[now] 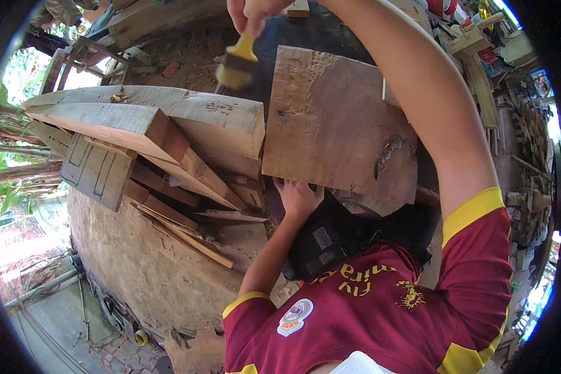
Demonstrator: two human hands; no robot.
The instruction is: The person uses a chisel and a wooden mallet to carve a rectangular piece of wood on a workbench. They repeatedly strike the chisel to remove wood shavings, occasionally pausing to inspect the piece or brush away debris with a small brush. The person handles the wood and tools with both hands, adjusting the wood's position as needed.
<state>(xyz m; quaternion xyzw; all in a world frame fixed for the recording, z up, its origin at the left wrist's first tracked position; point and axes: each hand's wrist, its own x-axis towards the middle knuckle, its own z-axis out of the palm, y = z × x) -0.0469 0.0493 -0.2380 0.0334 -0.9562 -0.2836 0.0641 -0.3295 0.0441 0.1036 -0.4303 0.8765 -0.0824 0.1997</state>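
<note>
My right hand [253, 14], at the top edge, grips a paintbrush [237, 63] with a yellow handle; its bristles are slightly blurred and hang over a dark surface. Below it lies a squarish brown wooden board [330, 124], rough and flaky in places with a dark knot at lower right. My left hand [299, 197] holds the board's near edge, its fingertips partly hidden there. Left of the board are thick pale timber beams [212, 128].
A small panel with drawn lines [95, 168] and loose planks [187, 237] lie at left on a rough, worn surface [124, 243]. A wooden frame [81, 62] stands at upper left; stacked wood [480, 81] and clutter line the right. A pipe [43, 290] runs at lower left.
</note>
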